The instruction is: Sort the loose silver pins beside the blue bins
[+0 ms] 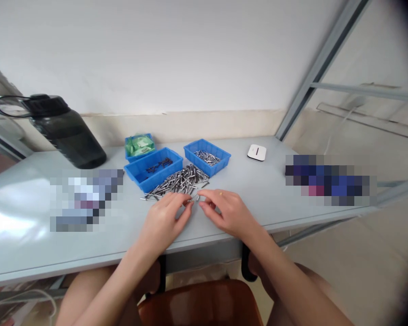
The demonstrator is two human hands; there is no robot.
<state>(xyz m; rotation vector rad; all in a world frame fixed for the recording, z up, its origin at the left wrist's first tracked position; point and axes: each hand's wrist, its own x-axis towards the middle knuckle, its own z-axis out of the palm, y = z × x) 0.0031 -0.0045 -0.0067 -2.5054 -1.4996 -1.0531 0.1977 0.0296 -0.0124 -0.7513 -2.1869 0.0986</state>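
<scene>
A heap of small silver metal pins (183, 181) lies on the grey table (251, 190) just in front of the blue bins. My left hand (165, 219) rests below the heap, its fingertips pinched on a small pin at the heap's near edge. My right hand (226, 210) lies next to it with a ring on one finger, its thumb and forefinger pinched on a small metal piece (197, 198) between the two hands.
Three blue bins stand behind the heap: one with dark screws (153, 168), one with silver pins (207, 157), one with green packets (139, 146). A dark water bottle (64, 131) lies at the left, a small white device (257, 152) at the right. A brown chair seat (200, 303) is below.
</scene>
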